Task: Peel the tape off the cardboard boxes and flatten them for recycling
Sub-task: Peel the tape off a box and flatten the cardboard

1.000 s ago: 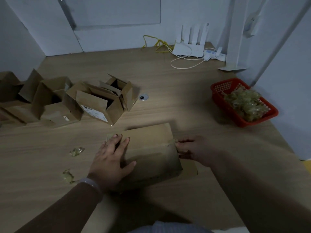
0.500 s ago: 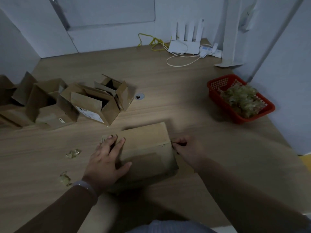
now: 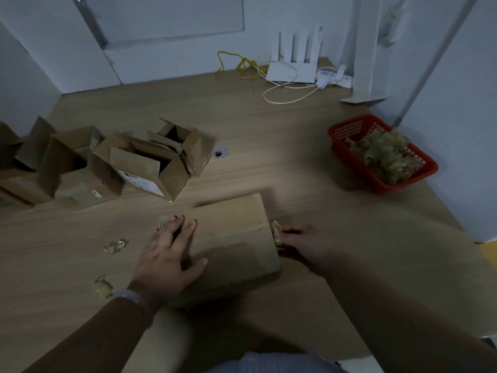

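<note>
A closed brown cardboard box lies on the wooden table in front of me. My left hand lies flat on its left part with fingers spread, pressing it down. At the box's right edge my right hand pinches a crumpled bit of clear tape. Several opened cardboard boxes stand in a group at the far left.
A red plastic basket full of balled-up tape sits at the right. Two tape scraps lie on the table left of my left hand. A white router with cables stands by the back wall. A small round cable hole marks the table middle.
My right hand has stayed at the box's right edge and now has a small wad of tape between its fingertips. The left hand keeps pressing the box top.
</note>
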Demonstrator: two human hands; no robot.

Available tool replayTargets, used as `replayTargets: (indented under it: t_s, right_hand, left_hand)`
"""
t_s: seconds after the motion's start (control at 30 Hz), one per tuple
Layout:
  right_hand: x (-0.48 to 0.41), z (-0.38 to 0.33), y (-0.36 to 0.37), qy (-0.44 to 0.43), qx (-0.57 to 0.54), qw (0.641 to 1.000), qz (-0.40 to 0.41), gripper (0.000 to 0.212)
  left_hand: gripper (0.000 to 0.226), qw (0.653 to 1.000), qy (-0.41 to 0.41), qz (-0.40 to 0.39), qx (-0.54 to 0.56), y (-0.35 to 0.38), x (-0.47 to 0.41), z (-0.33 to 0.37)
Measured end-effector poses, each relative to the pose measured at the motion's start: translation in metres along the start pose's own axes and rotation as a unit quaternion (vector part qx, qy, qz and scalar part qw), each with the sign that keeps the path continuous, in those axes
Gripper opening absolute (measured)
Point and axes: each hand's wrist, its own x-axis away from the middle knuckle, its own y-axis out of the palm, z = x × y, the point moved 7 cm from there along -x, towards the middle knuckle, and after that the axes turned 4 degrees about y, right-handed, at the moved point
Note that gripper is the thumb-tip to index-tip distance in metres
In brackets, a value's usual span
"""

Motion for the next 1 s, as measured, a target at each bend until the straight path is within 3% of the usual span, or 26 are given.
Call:
replayTargets:
  t_s: [0.13, 0.23, 0.4, 0.5, 0.6, 0.77, 0.83, 0.9, 1.0]
  right_hand:
    - [-0.004, -0.006, -0.004, -0.068, 0.115, 0.989, 0.062, 0.014]
    - [-0.007, -0.006, -0.024, -0.084, 0.218, 0.959, 0.160, 0.009]
    - [-0.008, -0.013, -0.070, -0.091, 0.194, 0.938, 0.274, 0.026]
    - [-0.013, -0.028, -0.088, -0.118, 0.176, 0.930, 0.301, 0.017]
    - [-0.021, -0.039, -0.098, -0.135, 0.183, 0.920, 0.319, 0.031]
    - [-0.018, -0.061, -0.093, -0.150, 0.251, 0.899, 0.326, 0.047]
    - [-0.008, -0.063, -0.072, -0.157, 0.298, 0.895, 0.294, 0.039]
    - [0.004, -0.054, -0.042, -0.159, 0.301, 0.912, 0.228, 0.024]
    - [0.027, -0.032, 0.004, -0.168, 0.354, 0.911, 0.129, 0.026]
  left_hand:
    - [0.090, 1.000, 0.002, 0.001, -0.007, 0.001, -0.001, -0.001]
    - [0.090, 1.000, 0.002, 0.004, 0.000, 0.002, 0.000, -0.002]
    - [0.090, 1.000, 0.008, 0.011, 0.000, 0.001, -0.001, -0.003]
    - [0.091, 1.000, 0.010, 0.014, -0.002, 0.000, 0.000, -0.001]
    - [0.092, 1.000, 0.007, 0.026, 0.008, -0.003, 0.002, 0.001]
    - [0.090, 0.996, -0.030, 0.074, 0.050, -0.009, 0.012, -0.001]
    - [0.086, 0.988, -0.076, 0.095, 0.090, -0.010, 0.019, -0.007]
    - [0.078, 0.969, -0.155, 0.121, 0.149, -0.008, 0.030, -0.019]
    - [0.061, 0.913, -0.282, 0.128, 0.266, 0.001, 0.050, -0.040]
